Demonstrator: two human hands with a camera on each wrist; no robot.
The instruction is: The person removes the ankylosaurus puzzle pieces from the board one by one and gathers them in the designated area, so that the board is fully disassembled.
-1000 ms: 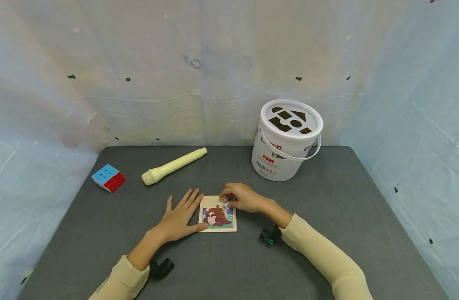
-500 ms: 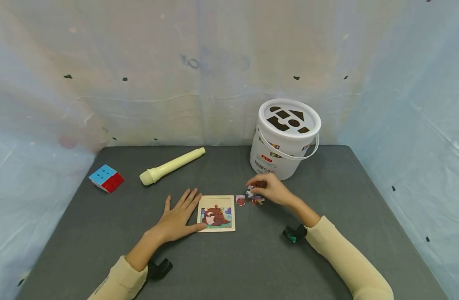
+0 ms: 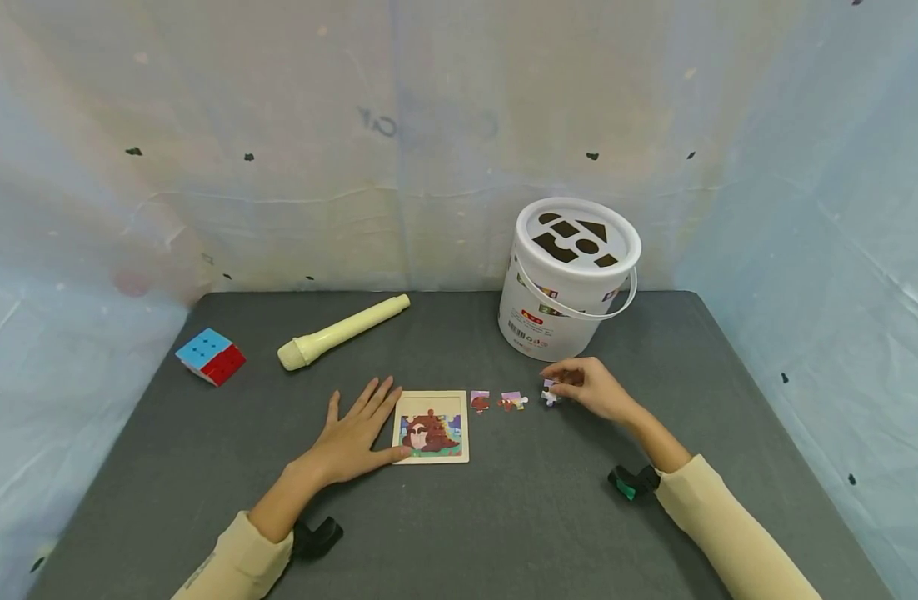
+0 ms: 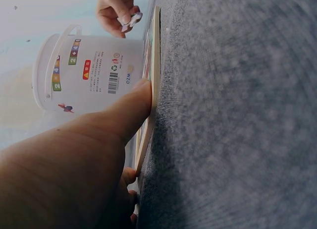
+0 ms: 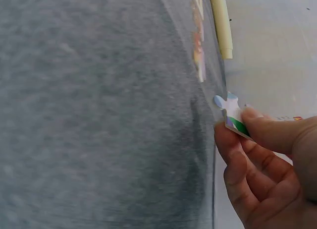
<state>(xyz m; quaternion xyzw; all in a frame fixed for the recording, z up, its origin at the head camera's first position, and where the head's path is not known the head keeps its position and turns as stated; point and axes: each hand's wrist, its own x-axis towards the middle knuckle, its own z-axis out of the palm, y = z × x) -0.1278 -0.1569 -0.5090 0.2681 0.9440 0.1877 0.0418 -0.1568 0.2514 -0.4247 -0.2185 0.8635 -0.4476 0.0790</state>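
Observation:
A wooden puzzle board [image 3: 431, 400] with a brown animal picture lies mid-table; its upper strip shows bare wood. My left hand [image 3: 357, 437] rests spread at its left side, the thumb on the board's lower left corner. My right hand [image 3: 590, 390] pinches a puzzle piece [image 5: 232, 112], white with green and purple, between thumb and fingers, just over the table. Between board and right hand lie two loose pieces: a red and pink piece [image 3: 480, 402] beside the board, and a pink, red and white piece [image 3: 513, 401] farther right.
A white bucket [image 3: 556, 325] with shape holes in its lid stands at the back right, behind the right hand. A pale yellow microphone-shaped tube [image 3: 345, 332] lies at the back left. A blue and red cube [image 3: 212, 357] sits near the left table edge.
My right hand has moved rightward from the board's upper right corner, carrying a piece. Two loose pieces now lie to the board's right. The left hand has stayed in place.

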